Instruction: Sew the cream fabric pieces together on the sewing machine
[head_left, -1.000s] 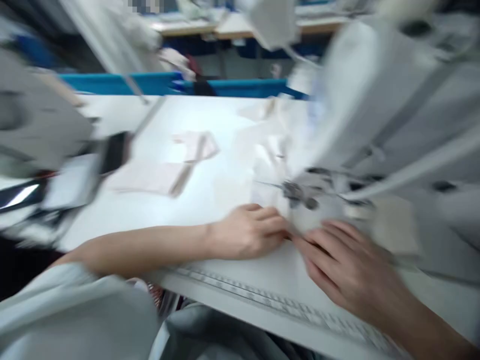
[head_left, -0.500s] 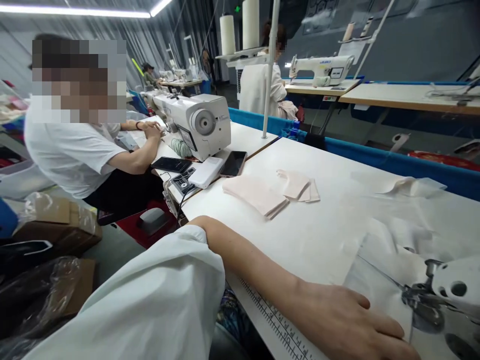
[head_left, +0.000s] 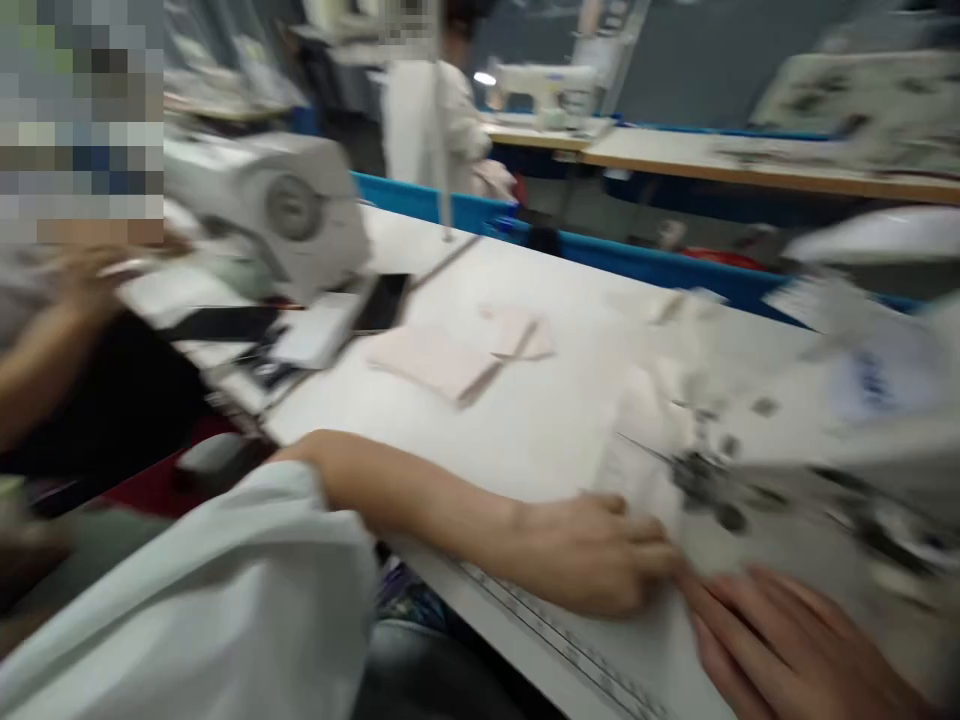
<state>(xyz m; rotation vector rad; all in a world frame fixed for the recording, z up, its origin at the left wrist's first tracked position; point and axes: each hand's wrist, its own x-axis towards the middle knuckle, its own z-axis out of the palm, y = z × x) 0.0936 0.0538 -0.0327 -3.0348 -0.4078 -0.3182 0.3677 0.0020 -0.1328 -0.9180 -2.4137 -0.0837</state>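
My left hand rests on a white piece of fabric in front of the sewing machine's presser foot; its fingers are slightly bent and look apart, though blurred. From the lower right comes my right hand, fingers stretched out low over the table, their tips close to the left fingertips. Whether thin cloth lies beneath the right fingers cannot be made out. The white sewing machine stands at the right, smeared by motion. Beyond the presser foot, more crumpled pale fabric lies on the table.
Folded pale pink fabric and smaller pink pieces lie on the white table. Phones and a white box sit left, near a neighbouring sewing machine and a co-worker's arm. A printed ruler runs along the front edge.
The view has swung right and blurred. My right hand has come into sight beside the left. More of the sewing machine shows, and the left fingers look more bent.
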